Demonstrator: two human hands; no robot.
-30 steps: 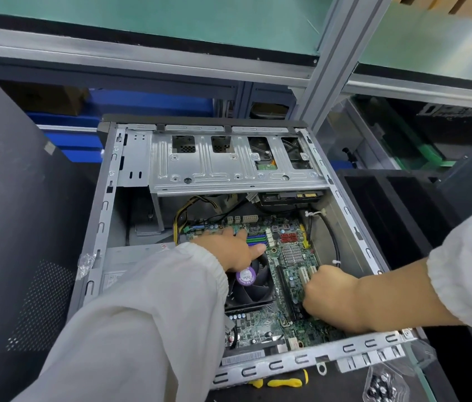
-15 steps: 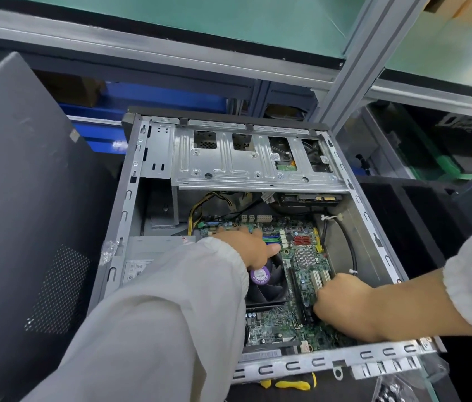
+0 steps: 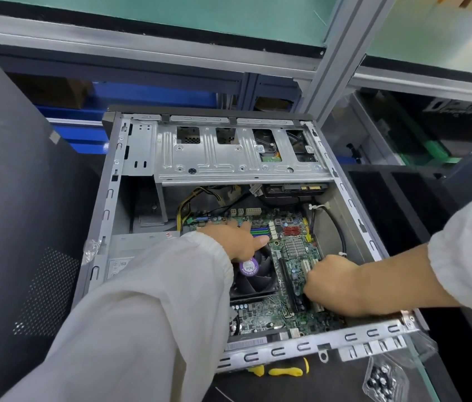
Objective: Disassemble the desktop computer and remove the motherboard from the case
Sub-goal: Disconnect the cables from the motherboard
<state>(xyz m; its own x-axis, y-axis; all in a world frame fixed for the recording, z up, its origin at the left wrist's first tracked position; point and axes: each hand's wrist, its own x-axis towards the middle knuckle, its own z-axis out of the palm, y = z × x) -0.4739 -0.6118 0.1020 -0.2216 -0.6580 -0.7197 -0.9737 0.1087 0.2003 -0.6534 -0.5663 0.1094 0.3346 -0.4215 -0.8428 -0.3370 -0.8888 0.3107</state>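
The open grey computer case (image 3: 107, 198) lies on its side with the green motherboard (image 3: 293, 250) inside. A black CPU fan (image 3: 253, 281) with a purple label sits on the board. My left hand (image 3: 237, 239) rests on the board just above the fan, near the memory slots, thumb stretched right. My right hand (image 3: 333, 284) is curled down over the board's right part beside the expansion slots; its fingertips are hidden, so what they grip does not show.
A silver drive cage (image 3: 237, 152) spans the case's far end. The dark side panel (image 3: 11, 213) leans at left. A yellow-handled screwdriver (image 3: 284, 371) and a bag of screws (image 3: 381, 378) lie in front of the case. Black foam trays (image 3: 397, 204) sit at right.
The view has shifted a little; both hands stay in nearly the same places on the motherboard.
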